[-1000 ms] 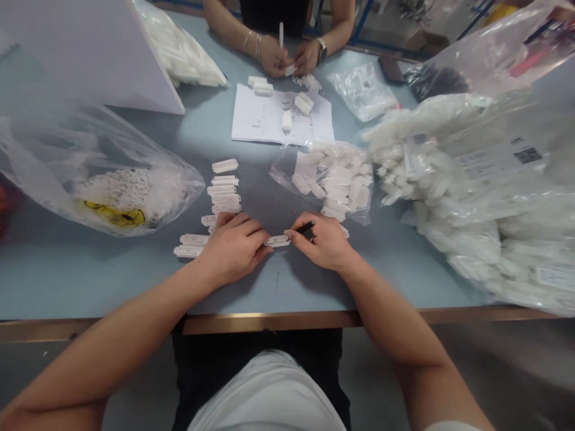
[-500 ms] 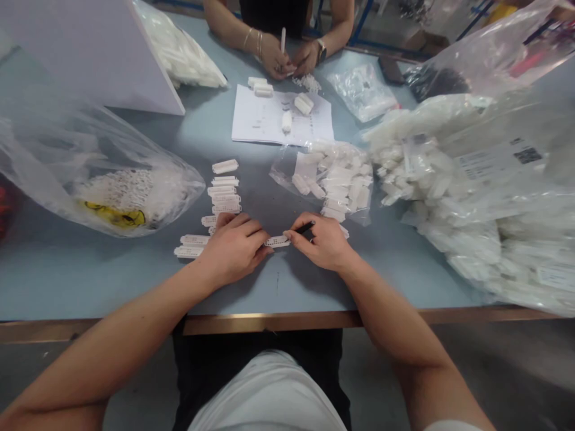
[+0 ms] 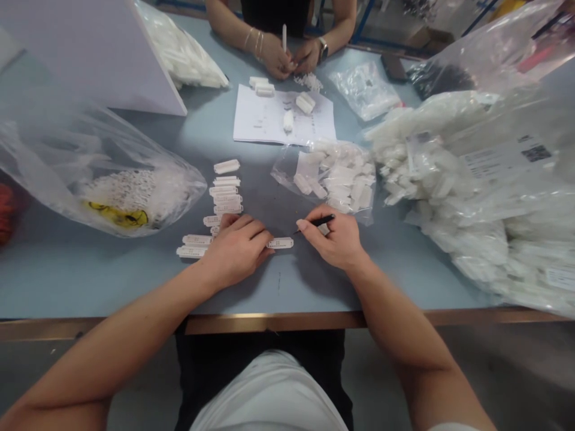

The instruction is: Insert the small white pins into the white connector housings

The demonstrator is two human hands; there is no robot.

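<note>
My left hand (image 3: 240, 245) grips the left end of a small white plastic strip (image 3: 281, 243) with tiny dark marks or holes along it, down at the table top. My right hand (image 3: 335, 239) is closed around a slim black pen-like tool (image 3: 321, 220). The tool's thin tip points left and down, just right of and above the strip, apart from it. Left of and behind my left hand runs a column of similar white strips (image 3: 227, 200). Two more strips (image 3: 194, 246) lie left of my wrist, and some are partly hidden under my left hand.
Beyond my hands lies an open clear bag of white pieces (image 3: 345, 179). Large bags of white parts (image 3: 471, 209) fill the right side; another clear bag (image 3: 135, 197) stands left. Papers (image 3: 251, 120) lie in front of a co-worker's hands (image 3: 278, 60). A white panel (image 3: 112, 54) rises back left.
My right hand has drawn the black tool away from the strip, to the right and slightly up. My left hand keeps its hold on the strip.
</note>
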